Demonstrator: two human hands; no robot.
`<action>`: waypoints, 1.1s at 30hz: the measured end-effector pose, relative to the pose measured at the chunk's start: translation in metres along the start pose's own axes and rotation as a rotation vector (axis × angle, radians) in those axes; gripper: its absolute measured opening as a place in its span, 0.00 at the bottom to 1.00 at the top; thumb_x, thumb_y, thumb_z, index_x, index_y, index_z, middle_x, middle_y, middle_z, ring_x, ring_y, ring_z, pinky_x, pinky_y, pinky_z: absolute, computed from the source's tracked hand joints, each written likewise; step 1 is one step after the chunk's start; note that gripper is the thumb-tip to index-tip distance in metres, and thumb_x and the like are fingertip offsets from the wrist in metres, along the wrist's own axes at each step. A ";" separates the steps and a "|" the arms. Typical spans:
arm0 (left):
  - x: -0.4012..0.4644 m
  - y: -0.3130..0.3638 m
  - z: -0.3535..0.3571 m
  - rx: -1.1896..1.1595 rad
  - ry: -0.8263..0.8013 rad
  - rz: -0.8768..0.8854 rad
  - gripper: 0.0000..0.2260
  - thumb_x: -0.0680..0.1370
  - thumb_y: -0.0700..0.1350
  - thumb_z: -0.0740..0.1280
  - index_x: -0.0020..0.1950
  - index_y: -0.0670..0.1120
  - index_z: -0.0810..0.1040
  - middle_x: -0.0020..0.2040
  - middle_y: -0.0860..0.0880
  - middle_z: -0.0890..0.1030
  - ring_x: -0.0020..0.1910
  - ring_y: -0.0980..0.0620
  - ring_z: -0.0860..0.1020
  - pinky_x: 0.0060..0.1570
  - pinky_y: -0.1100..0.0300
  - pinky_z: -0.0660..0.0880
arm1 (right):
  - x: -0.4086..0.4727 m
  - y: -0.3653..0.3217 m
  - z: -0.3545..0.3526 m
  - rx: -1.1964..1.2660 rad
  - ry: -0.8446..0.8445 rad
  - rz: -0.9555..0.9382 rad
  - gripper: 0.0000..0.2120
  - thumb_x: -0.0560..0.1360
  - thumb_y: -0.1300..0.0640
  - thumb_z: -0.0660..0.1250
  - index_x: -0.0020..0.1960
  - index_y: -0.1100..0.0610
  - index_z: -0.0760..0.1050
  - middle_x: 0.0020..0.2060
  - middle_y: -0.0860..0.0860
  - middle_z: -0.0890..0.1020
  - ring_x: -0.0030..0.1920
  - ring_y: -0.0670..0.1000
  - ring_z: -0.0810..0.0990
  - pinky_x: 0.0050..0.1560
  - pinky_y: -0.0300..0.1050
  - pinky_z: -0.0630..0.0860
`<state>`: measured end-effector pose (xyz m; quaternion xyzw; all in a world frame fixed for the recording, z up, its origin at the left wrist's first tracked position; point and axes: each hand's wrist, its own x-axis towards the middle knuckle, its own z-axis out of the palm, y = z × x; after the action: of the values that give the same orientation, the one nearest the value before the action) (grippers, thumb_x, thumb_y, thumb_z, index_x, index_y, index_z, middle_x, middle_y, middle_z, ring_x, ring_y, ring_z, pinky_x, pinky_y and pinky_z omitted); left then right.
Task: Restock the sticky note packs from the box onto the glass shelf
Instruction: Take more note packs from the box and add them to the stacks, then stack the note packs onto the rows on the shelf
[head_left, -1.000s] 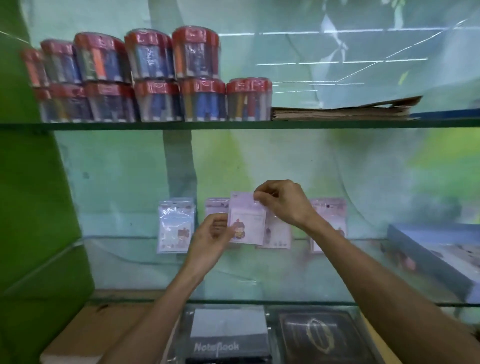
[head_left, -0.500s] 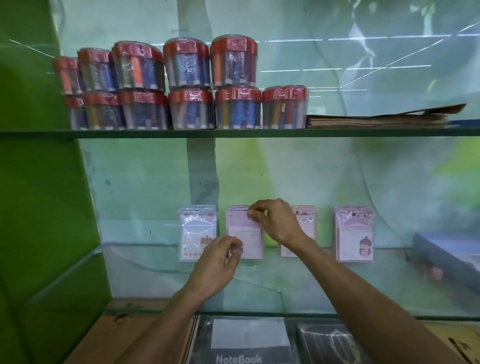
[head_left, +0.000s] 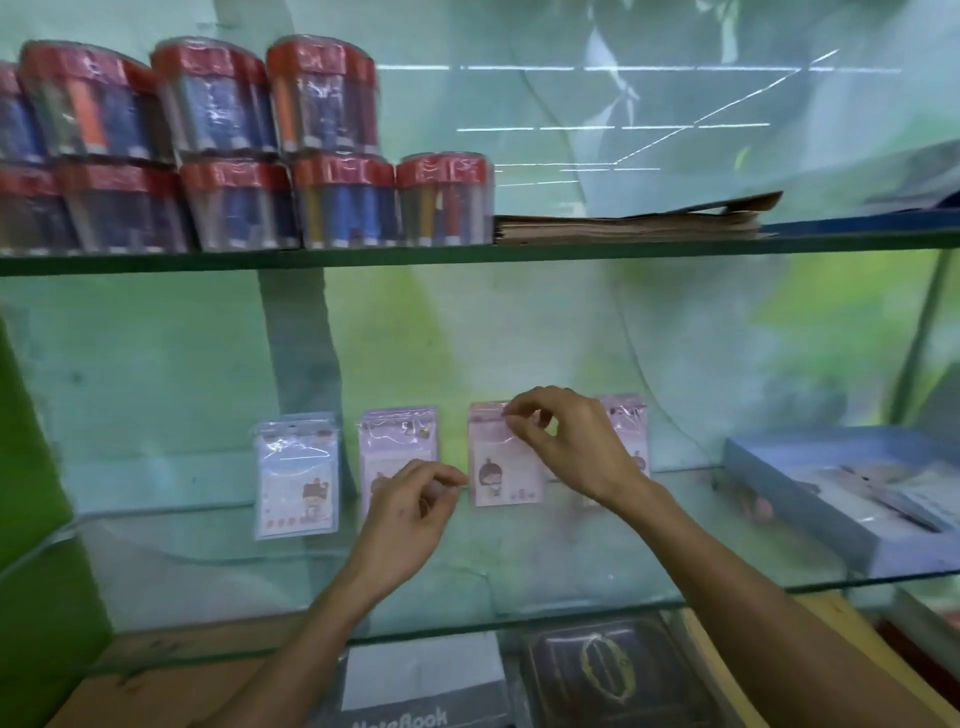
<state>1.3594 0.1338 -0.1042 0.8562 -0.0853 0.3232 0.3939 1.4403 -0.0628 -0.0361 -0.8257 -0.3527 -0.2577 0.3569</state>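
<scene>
Fingers: right hand (head_left: 566, 447) pinches the top edge of an upright pink plastic-wrapped sticky note pack (head_left: 503, 467).
Left hand (head_left: 410, 514): fingertips closed at that pack's lower left edge.
Support: clear glass shelf (head_left: 208, 545).

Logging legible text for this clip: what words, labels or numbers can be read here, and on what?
"NoteBook": on the grey notebook cover under the glass shelf.
Sticky note packs: cartoon print only, any text too blurred.
Red-lidded tubs: lid markings unreadable.
Blue box: nothing legible.

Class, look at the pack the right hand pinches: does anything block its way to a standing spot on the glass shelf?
Nothing visible does: the pink pack pinched by the right hand already stands on the glass shelf.
</scene>
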 end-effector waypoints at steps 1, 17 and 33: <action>0.003 0.009 0.011 -0.067 -0.021 -0.023 0.06 0.78 0.39 0.68 0.49 0.48 0.82 0.45 0.55 0.82 0.39 0.57 0.78 0.40 0.71 0.72 | -0.009 0.009 -0.012 0.011 0.007 0.022 0.05 0.76 0.55 0.69 0.49 0.52 0.81 0.42 0.43 0.82 0.38 0.42 0.76 0.41 0.27 0.68; 0.061 0.150 0.214 -0.591 -0.264 -0.103 0.06 0.78 0.35 0.66 0.51 0.43 0.81 0.41 0.46 0.82 0.36 0.52 0.79 0.37 0.60 0.75 | -0.116 0.175 -0.206 -0.257 0.047 0.493 0.12 0.75 0.51 0.69 0.56 0.55 0.79 0.51 0.50 0.83 0.51 0.50 0.79 0.46 0.36 0.69; 0.096 0.203 0.299 -0.630 -0.361 -0.182 0.06 0.78 0.39 0.66 0.52 0.46 0.82 0.45 0.45 0.82 0.36 0.53 0.78 0.41 0.59 0.78 | -0.129 0.249 -0.264 -0.498 -0.433 0.703 0.37 0.69 0.41 0.71 0.72 0.52 0.62 0.65 0.53 0.75 0.61 0.56 0.75 0.59 0.52 0.74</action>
<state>1.4982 -0.2111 -0.0626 0.7403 -0.1724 0.0887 0.6438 1.5056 -0.4414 -0.0639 -0.9900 -0.0458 -0.0202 0.1321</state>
